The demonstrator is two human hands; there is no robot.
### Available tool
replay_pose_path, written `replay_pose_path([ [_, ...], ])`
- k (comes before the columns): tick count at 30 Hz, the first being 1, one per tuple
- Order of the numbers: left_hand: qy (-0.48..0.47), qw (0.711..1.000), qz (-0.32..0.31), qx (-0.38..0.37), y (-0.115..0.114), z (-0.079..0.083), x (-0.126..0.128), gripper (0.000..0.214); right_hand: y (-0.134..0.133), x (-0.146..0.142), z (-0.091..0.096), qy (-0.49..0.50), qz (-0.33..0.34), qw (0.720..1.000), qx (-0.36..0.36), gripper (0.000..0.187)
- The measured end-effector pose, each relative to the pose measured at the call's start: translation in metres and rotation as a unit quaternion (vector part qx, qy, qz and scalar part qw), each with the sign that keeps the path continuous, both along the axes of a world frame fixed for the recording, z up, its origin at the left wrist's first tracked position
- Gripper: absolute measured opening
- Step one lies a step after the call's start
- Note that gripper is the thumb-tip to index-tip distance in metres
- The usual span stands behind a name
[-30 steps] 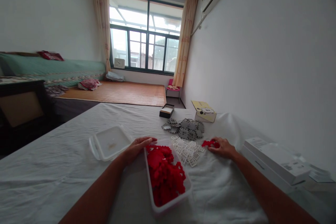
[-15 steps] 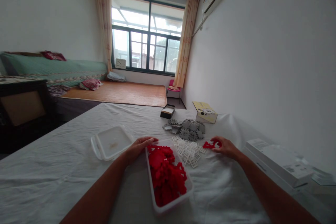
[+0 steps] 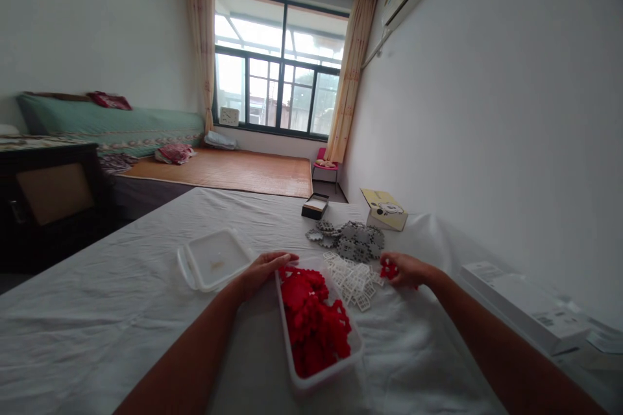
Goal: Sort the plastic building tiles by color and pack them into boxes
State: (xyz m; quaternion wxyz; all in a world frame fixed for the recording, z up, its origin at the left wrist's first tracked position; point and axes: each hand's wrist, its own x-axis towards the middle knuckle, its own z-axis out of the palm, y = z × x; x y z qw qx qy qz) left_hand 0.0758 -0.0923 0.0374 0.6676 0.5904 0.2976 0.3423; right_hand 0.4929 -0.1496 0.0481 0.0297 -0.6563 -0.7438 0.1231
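A clear plastic box (image 3: 357, 345) full of red toothed pieces (image 3: 316, 321) lies on the white sheet in front of me. My left hand (image 3: 265, 270) rests against its far left corner, fingers laid along the rim. My right hand (image 3: 406, 269) is closed on a few red pieces (image 3: 388, 270) just right of a small heap of white lattice pieces (image 3: 353, 277). Beyond them lies a pile of grey toothed pieces (image 3: 353, 240).
The box's lid (image 3: 214, 259) lies upturned to the left. A small dark box (image 3: 315, 205) and a yellow carton (image 3: 384, 209) sit at the far edge. A long white carton (image 3: 528, 301) lies at the right by the wall. A bed (image 3: 111, 126) stands beyond.
My right hand has gathered the red pieces off the sheet and drawn them left toward the white heap. My left hand has stayed on the box corner.
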Motion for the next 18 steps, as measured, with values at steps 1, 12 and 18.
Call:
replay_pose_path([
  [1,0.001,1.0,0.001,0.004,0.0,0.0,0.0,0.046,-0.003,0.001,0.0,-0.002,-0.01,1.0,0.006,0.045],
  [12,-0.004,1.0,-0.006,0.024,0.001,-0.001,-0.001,0.045,-0.029,0.001,0.006,0.191,-0.133,0.968,0.094,0.039],
  [18,-0.018,1.0,-0.02,0.01,0.003,-0.006,0.0,0.048,-0.065,-0.128,0.063,0.375,0.036,0.926,0.032,0.047],
])
